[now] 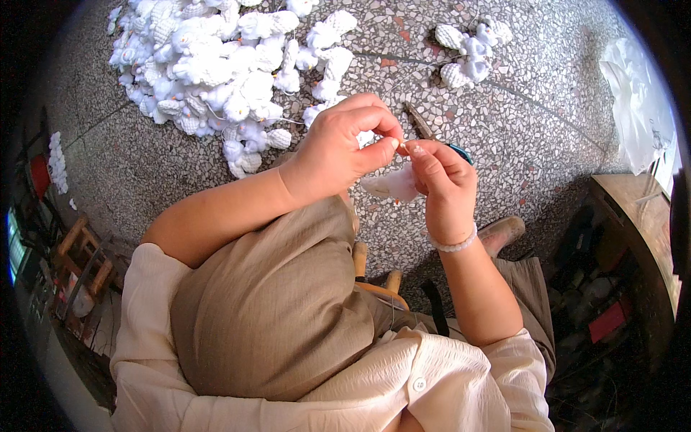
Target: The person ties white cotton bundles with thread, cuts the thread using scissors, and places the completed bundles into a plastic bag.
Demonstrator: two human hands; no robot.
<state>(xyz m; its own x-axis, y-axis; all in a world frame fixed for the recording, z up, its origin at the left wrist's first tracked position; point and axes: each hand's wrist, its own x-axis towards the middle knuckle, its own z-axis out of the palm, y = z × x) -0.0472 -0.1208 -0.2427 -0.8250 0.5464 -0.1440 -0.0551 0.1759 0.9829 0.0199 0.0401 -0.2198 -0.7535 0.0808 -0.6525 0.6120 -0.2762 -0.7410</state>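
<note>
My left hand (345,143) comes in from the left, thumb and forefinger pinched together. Its fingertips meet those of my right hand (448,175) at a tiny white bit (402,146), too small to identify. Below my right fingers hangs a soft white stuffed piece (397,184), partly hidden by that hand, with a small orange spot at its lower edge. A bracelet of pale beads (455,245) circles my right wrist. Just behind the hands, scissors (420,123) with a teal handle lie on the floor, partly covered by my right hand.
A large heap of white knitted pieces (216,70) with orange spots spreads over the speckled terrazzo floor (540,135). A smaller cluster (472,51) lies farther right. Clear plastic sheeting (637,102) and a wooden table (637,210) stand at right, a wooden chair (86,248) at left.
</note>
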